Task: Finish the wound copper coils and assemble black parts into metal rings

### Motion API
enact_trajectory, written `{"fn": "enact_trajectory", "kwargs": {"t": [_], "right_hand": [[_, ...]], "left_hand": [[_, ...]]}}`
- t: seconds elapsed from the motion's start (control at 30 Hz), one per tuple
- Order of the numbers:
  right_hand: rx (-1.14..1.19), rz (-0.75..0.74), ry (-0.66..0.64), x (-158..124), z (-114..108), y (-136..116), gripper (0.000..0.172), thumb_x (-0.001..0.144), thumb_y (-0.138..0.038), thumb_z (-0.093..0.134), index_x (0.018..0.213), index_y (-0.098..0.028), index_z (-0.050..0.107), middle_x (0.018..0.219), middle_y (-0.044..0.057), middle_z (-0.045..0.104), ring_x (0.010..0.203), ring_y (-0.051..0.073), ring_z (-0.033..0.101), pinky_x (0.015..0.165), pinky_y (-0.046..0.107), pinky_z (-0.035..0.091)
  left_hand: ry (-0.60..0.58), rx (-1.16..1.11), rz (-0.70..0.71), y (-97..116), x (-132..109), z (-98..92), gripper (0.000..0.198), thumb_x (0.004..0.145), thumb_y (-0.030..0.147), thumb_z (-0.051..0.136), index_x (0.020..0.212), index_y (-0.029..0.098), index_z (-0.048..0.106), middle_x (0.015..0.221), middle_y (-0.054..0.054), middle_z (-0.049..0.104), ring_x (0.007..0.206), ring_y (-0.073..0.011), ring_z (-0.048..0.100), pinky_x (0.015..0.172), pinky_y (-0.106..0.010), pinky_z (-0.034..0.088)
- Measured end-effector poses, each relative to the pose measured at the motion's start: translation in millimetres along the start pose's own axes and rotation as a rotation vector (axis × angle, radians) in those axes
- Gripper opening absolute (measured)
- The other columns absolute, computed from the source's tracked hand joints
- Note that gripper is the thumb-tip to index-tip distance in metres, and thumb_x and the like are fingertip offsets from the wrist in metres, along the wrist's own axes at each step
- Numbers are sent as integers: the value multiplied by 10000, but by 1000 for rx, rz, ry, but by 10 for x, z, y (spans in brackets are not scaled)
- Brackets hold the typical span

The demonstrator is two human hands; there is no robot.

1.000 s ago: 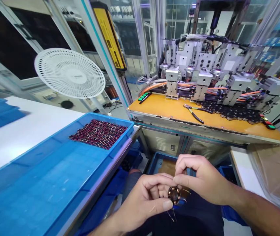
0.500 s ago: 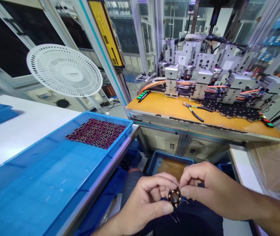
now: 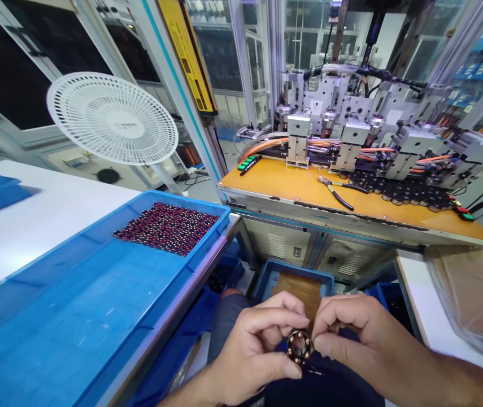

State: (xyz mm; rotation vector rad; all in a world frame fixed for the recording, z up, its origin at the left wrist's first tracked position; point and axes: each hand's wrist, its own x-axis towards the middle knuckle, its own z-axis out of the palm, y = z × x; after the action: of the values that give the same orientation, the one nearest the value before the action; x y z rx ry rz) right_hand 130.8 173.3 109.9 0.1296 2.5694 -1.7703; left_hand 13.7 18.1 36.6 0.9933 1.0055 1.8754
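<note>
A small round wound coil part (image 3: 299, 346) with copper windings sits between both hands, low in the picture above my lap. My left hand (image 3: 253, 353) is closed on it, thumb under and fingers over. My right hand (image 3: 351, 339) is closed too, its thumb and forefinger pinching at the part's right edge. Thin loose wire ends (image 3: 314, 371) hang just below the part.
A long blue tray (image 3: 97, 305) at left holds a patch of small dark red coils (image 3: 167, 228). Ahead is an orange-topped winding machine bench (image 3: 292, 189) with pliers (image 3: 336, 192) and a row of dark parts (image 3: 402, 195). A white fan (image 3: 112, 118) stands behind; a blue bin (image 3: 296, 282) lies under the bench; plastic bags (image 3: 474, 294) lie at right.
Both hands have sunk lower and closer to me with the coil part. My right hand's pinch has come down from above the part to its right edge.
</note>
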Motion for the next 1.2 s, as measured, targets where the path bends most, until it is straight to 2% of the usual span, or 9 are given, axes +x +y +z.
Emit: {"fn": "enact_trajectory", "kwargs": {"t": [0.13,0.23,0.3,0.43,0.57,0.73,0.93,1.07,1.2], "right_hand": [[-49,-2,-4,-21,-13,-19,131,868,-164,622,739,-176,643,701,-56,631,673,54,550,645,161,414],[-176,-69,-129,-70,-99,3,103,879,-183,627,777,-185,638,741,-49,633,696,58,568,650,168,420],[-341,-204,-111,-96,-166,37,32,886,-206,640,861,-192,626,808,-35,640,739,71,578,678,191,426],[-598,-601,113,-47,-202,89,142,923,-188,595,1062,-167,574,934,30,649,855,119,579,772,250,456],[-649,-800,96,59,-147,90,175,926,-173,584,1095,-129,587,902,49,668,826,128,583,766,260,494],[-626,-831,76,117,-118,129,74,895,-157,617,966,-141,634,833,41,673,750,131,570,690,271,485],[-513,-884,187,131,-78,203,85,879,-102,611,951,-132,643,795,45,675,700,125,552,630,265,460],[-406,-787,275,85,3,231,91,895,-98,576,953,-146,629,774,30,662,678,98,569,616,224,471],[-367,-669,416,52,122,283,102,933,-137,509,866,-162,581,722,10,619,655,80,588,588,199,457]], "left_hand": [[6,33,4,-8,-15,-1,346,664,268,858,997,266,765,924,-29,567,722,-78,513,634,-185,426],[18,-12,-44,7,-20,-2,309,654,274,863,943,234,761,920,-27,548,726,-85,540,647,-196,433],[21,-82,-93,28,-15,0,288,650,285,866,906,216,755,915,-22,531,713,-82,559,648,-199,431],[-17,-274,-192,61,3,23,306,638,295,875,901,204,748,926,-14,528,701,-67,579,644,-178,429],[-49,-416,-261,45,6,62,324,623,263,884,910,201,746,905,-1,546,708,-69,601,654,-170,463],[-25,-443,-283,21,-8,77,327,599,263,895,884,190,752,889,2,561,701,-74,617,639,-163,477],[-7,-319,-240,21,14,56,315,636,283,875,915,200,757,931,-13,541,687,-62,566,650,-186,461],[35,-119,-63,16,29,69,309,698,260,832,997,249,755,950,-23,523,756,-79,513,672,-194,428],[84,80,111,-12,26,84,367,751,205,788,1098,304,721,1026,-39,559,896,-121,537,786,-226,450]]}}
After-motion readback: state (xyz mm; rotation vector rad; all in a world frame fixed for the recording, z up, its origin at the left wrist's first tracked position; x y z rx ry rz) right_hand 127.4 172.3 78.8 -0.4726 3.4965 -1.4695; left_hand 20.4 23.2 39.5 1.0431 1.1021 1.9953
